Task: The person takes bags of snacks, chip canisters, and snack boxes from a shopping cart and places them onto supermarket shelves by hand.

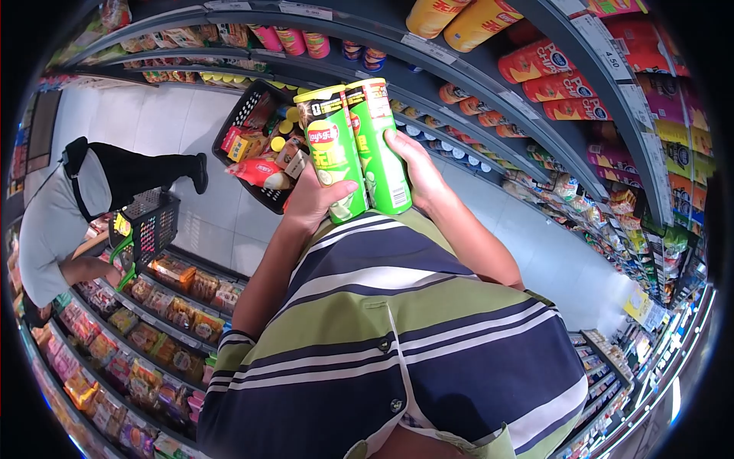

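Two green chip canisters stand side by side in front of my striped shirt, touching each other. My left hand is wrapped round the left canister, which has a yellow lid and a red round logo; the thumb lies across its lower front. Around the right canister my right hand is closed, thumb on its upper side. This one shows a barcode near its base. Just beyond my left hand is a black basket holding a red package, boxes and yellow-lidded canisters.
Shelves with red canisters and yellow canisters curve along the top and right. At the left, another person holds a black basket with a green handle. Packaged foods fill the lower-left shelves. Pale floor lies between.
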The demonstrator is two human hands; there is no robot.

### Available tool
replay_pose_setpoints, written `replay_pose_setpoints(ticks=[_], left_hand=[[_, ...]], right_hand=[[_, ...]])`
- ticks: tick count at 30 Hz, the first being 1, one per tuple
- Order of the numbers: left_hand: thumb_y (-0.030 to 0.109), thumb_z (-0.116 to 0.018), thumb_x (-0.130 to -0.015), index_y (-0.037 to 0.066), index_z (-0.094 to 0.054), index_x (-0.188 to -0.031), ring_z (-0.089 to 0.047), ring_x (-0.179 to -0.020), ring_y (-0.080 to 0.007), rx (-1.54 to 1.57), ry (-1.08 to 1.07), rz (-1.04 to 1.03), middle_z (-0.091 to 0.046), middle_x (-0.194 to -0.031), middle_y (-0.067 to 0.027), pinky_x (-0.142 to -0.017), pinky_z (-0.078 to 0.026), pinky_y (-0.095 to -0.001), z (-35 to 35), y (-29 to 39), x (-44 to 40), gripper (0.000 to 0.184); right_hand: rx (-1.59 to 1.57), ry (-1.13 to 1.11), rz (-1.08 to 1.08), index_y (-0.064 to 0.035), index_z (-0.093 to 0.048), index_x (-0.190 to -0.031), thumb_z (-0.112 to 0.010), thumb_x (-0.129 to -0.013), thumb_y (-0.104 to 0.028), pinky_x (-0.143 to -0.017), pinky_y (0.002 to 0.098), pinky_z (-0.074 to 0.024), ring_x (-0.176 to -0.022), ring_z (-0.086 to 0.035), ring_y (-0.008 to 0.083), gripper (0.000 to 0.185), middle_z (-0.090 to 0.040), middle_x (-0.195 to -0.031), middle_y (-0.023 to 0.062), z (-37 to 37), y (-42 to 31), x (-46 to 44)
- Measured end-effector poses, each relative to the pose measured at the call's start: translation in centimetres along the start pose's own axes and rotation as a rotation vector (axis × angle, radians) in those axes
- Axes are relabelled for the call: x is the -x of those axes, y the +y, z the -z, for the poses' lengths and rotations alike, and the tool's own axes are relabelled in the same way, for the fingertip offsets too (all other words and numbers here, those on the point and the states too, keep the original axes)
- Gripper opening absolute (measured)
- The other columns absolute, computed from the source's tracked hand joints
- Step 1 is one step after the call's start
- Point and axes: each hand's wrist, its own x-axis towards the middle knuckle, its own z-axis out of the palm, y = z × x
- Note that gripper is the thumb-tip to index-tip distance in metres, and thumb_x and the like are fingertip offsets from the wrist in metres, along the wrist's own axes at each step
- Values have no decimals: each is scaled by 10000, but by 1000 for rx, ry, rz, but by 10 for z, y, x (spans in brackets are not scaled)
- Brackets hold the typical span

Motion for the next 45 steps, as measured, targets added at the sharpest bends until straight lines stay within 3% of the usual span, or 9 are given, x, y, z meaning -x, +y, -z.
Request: replay_pose_setpoints(ticks=[7,10,17,20,26,32,35,41,45], left_hand=[[-44,-791,-781,23,-436,-1441,-620,-1206,-182,-58,-5,-104,-623,-1310,-89,-1049,-505,-350,-2,3,-8,752],[-39,-795,-776,24,-441,-1438,-625,-1194,-183,-77,7,-103,-628,-1301,-84,-1046,-506,-347,1,4,-9,754],[-78,-683,-792,-32,-480,-1409,-663,-1165,-269,10,21,-43,-669,-1236,-147,-1037,-534,-404,3,9,-18,651],[19,-654,-865,-51,-467,-1410,-667,-1159,-282,83,6,14,-657,-1258,-172,-1021,-548,-429,6,9,-22,580],[267,-574,-1021,-11,-501,-1397,-680,-1138,-294,330,44,-3,-660,-1252,-186,-991,-555,-450,14,-1,-30,473],[432,-410,-1098,8,-489,-1414,-684,-1116,-316,400,79,51,-656,-1254,-194,-963,-556,-475,6,13,-38,535],[440,-335,-1114,19,-494,-1410,-690,-1082,-314,381,113,63,-665,-1225,-193,-942,-558,-467,3,19,-42,538],[473,-341,-1096,4,-481,-1415,-681,-1078,-350,371,96,39,-651,-1234,-224,-968,-534,-482,8,17,-45,584],[356,-437,-1078,9,-473,-1429,-664,-1131,-319,351,118,29,-644,-1267,-202,-1007,-521,-463,15,8,-45,495]], right_hand=[[26,2,-20,-7,-599,-1314,-642,-1016,-383,-904,336,-562,-998,-709,196,482,-712,-1149,125,3,-6,-13],[12,-65,-59,-13,-584,-1348,-631,-1002,-381,-953,362,-549,-1065,-696,225,507,-696,-1220,142,8,-9,-19],[-48,-174,-68,34,-566,-1337,-605,-965,-371,-961,396,-548,-1019,-698,284,552,-694,-1160,188,12,-16,-28],[-157,-236,-92,23,-561,-1347,-585,-984,-336,-950,409,-558,-1042,-704,291,512,-695,-1178,192,22,-17,-33],[-277,-259,-98,14,-490,-1425,-538,-1023,-480,-1005,462,-520,-1076,-673,352,638,-658,-1209,250,23,-24,-38],[-244,-203,-115,-42,-497,-1428,-532,-1034,-541,-915,436,-567,-1003,-694,334,636,-677,-1178,242,33,-20,-45],[-235,-184,-128,-42,-499,-1427,-570,-1020,-502,-850,415,-590,-954,-708,321,618,-686,-1167,235,31,-22,-44],[-244,-217,-136,-12,-496,-1423,-633,-975,-393,-804,415,-611,-929,-726,334,605,-679,-1194,238,37,-20,-46],[-238,-209,-123,20,-495,-1424,-656,-944,-362,-822,422,-612,-950,-728,347,634,-672,-1215,235,36,-17,-43]])
